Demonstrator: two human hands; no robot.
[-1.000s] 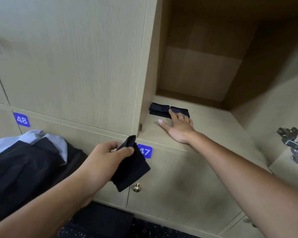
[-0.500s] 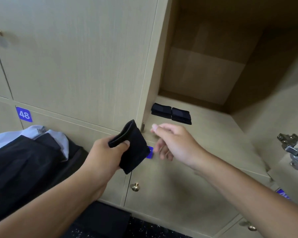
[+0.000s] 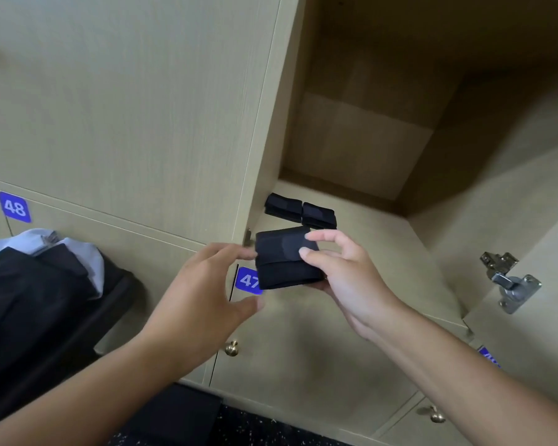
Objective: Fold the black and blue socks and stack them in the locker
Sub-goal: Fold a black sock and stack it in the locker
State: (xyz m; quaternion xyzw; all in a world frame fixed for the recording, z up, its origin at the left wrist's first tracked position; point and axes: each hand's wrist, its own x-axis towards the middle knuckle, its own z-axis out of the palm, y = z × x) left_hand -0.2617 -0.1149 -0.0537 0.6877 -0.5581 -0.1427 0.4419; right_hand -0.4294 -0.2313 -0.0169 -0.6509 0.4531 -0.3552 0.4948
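The folded sock (image 3: 287, 257) is passing from the left hand (image 3: 203, 294), now spreading its fingers beside it, to the right hand (image 3: 345, 278), whose fingers are pinching it, while two folded socks (image 3: 300, 210) are already lying in the locker (image 3: 384, 246) just beyond the fingers, leaving this one to be stacked.

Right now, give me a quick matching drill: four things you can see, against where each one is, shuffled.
Things:
1. folded sock
2. two folded socks
3. pile of clothes
4. metal hinge

Places:
A. far left, below label 48
B. on the open locker's floor, side by side
C. far right, on the open door
D. pinched in the right hand

Pairs: 1-D, 2-B, 3-A, 4-C
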